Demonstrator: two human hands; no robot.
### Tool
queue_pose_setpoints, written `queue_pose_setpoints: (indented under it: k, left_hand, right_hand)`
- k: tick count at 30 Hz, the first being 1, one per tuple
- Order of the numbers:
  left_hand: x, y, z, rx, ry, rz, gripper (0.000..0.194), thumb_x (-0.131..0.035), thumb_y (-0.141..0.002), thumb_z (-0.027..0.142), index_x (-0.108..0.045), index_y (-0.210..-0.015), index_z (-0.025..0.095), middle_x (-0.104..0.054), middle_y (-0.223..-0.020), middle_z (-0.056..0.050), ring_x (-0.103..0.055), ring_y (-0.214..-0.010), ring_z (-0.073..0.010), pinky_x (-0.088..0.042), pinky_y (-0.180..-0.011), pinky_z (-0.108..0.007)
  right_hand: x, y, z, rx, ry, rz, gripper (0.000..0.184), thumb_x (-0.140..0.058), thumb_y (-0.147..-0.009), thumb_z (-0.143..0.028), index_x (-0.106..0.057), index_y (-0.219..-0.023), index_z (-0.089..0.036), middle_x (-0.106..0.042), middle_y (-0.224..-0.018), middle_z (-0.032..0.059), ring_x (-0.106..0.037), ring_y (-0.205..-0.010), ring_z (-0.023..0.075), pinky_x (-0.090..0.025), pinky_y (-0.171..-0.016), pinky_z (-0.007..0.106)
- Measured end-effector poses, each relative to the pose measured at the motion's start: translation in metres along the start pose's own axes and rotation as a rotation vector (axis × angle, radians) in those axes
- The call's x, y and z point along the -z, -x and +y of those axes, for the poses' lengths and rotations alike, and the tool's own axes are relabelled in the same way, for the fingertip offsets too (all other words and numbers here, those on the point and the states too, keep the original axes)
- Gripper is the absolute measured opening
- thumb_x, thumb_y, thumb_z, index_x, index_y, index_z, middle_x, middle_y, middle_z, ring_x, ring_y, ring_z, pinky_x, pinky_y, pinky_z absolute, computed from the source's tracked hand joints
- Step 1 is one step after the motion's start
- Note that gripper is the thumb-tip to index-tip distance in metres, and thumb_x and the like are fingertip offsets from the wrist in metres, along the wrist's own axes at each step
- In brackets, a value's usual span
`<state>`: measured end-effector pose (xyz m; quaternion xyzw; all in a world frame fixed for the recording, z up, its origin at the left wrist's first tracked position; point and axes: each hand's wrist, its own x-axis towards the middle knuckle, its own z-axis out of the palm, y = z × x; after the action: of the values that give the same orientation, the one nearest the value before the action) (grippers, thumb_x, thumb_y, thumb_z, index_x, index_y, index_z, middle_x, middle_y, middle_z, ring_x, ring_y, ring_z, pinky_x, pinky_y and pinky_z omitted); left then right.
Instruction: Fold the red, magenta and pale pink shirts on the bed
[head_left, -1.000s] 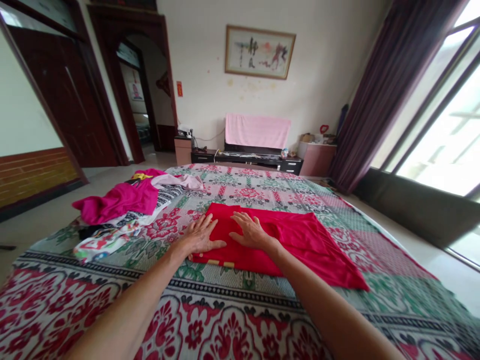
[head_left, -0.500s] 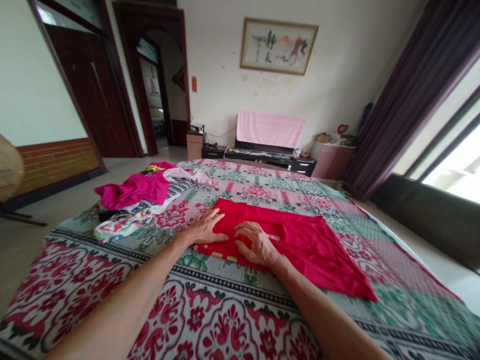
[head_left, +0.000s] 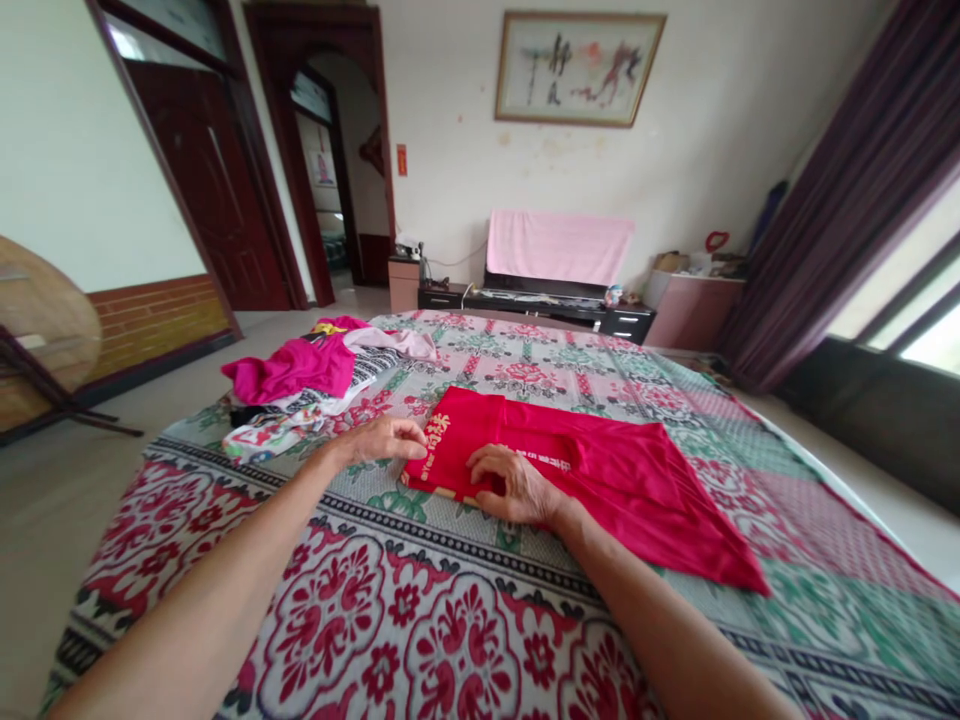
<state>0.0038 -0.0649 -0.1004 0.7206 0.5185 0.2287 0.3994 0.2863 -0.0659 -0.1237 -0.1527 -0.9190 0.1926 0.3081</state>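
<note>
A red garment of thin cloth (head_left: 637, 490) lies partly folded on the patterned bedspread (head_left: 360, 600), with pale printed characters near its left end and middle. My left hand (head_left: 382, 440) is at that left end, its fingers loosely bent with the tips over the edge and no cloth visibly pinched. My right hand (head_left: 514, 485) rests on the garment's near side, fingers arched and thumb apart from them. To its right the cloth is wrinkled and spreads to a pointed corner.
A pile of clothes (head_left: 300, 370), magenta, black-and-white and pink, lies left on the bedspread. Beyond stand a low black cabinet (head_left: 555, 312) and a screen under a pink cloth (head_left: 559, 245). A round wooden board (head_left: 52, 320) leans at far left; a dark curtain (head_left: 810, 200) hangs right.
My left hand has gone from lying flat on the garment to its left edge, fingers now bent, uncovering printed characters. My right hand stays on the cloth. The view has shifted slightly.
</note>
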Motion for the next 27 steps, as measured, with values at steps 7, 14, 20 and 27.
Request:
queue_pose_setpoints:
  k: [7,14,20,27]
  left_hand:
    - [-0.003,0.008,0.013,0.067,-0.233,-0.181,0.047,-0.074,-0.057,0.045,-0.063,-0.093,0.016,-0.054,-0.07,0.005,-0.047,-0.063,-0.0107,-0.035,-0.056,-0.021]
    - [-0.01,0.012,0.023,0.084,-0.454,-0.133,0.034,-0.056,-0.061,0.024,-0.064,-0.094,0.019,-0.056,-0.07,0.004,-0.049,-0.061,-0.011,-0.032,-0.052,-0.021]
    - [-0.012,0.015,0.033,0.06,-0.707,-0.123,0.032,-0.055,-0.062,0.023,-0.064,-0.093,0.022,-0.06,-0.069,0.002,-0.051,-0.06,-0.0134,-0.029,-0.051,-0.023]
    - [-0.019,0.027,0.058,0.045,-0.965,-0.029,0.023,-0.055,-0.07,0.035,-0.064,-0.088,0.023,-0.064,-0.07,-0.003,-0.058,-0.064,-0.0205,-0.037,-0.056,-0.027]
  right_hand:
    - [-0.004,0.0,0.003,-0.004,0.022,0.025,0.015,-0.057,-0.068,-0.007,-0.06,-0.077,-0.019,-0.066,-0.096,0.0072,-0.061,-0.089,0.0177,-0.049,-0.083,0.031]
    - [-0.005,-0.001,0.001,-0.053,-0.024,0.058,0.015,-0.053,-0.069,-0.006,-0.058,-0.074,-0.019,-0.066,-0.093,0.0066,-0.061,-0.087,0.0171,-0.049,-0.08,0.03]
    - [-0.003,0.001,0.0,-0.008,0.016,0.039,0.019,-0.058,-0.069,-0.009,-0.057,-0.085,-0.019,-0.065,-0.097,0.0077,-0.06,-0.09,0.0188,-0.049,-0.082,0.033]
    - [-0.003,0.001,-0.003,0.017,0.079,0.013,0.017,-0.058,-0.07,-0.008,-0.055,-0.082,-0.02,-0.066,-0.097,0.0077,-0.06,-0.088,0.0187,-0.05,-0.08,0.032]
